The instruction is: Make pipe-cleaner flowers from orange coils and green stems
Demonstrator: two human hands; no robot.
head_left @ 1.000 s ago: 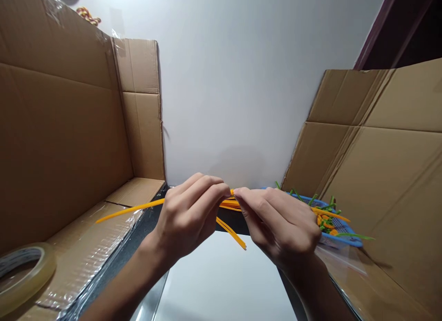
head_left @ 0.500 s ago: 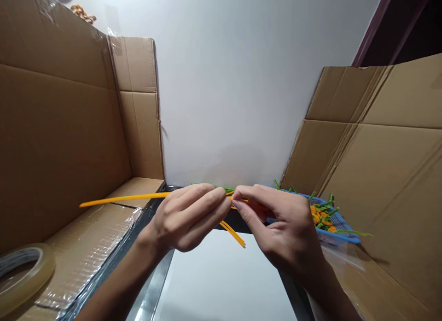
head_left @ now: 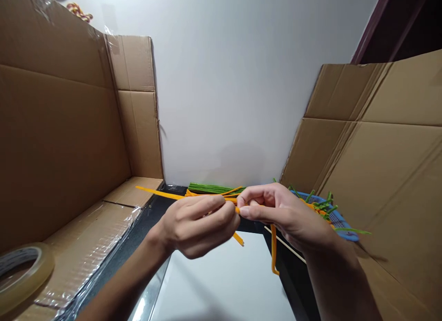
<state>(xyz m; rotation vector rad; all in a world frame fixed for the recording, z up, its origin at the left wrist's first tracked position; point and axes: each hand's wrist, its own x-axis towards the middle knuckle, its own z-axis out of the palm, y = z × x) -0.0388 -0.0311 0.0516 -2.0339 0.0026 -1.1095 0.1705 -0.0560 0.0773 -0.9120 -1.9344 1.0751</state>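
Just beyond the far edge of a white tabletop [head_left: 221, 284], a person's left hand [head_left: 196, 226] and right hand [head_left: 281, 215] meet over a loose bunch of thin orange strips [head_left: 162, 193]; the left hand's fingers curl together and pinch the strips against the thumb, the right hand's fingers close on them likewise, and the two sets of fingertips sit just beside each other; one strip runs out leftward, straight and unsupported; another hangs past the right hand with its tip curled; they look light and springy, easily bent and perhaps slippery, so a close pinch near the crossing seems surer than the floppy ends; beyond the tabletop lies a bundle of green strips [head_left: 214, 188]; to its right sits a blue plastic mesh basket [head_left: 345, 224] of orange and green pieces; to its left, a roll of clear tape [head_left: 20, 275] rests on a plastic-wrapped brown cardboard sheet [head_left: 86, 247].
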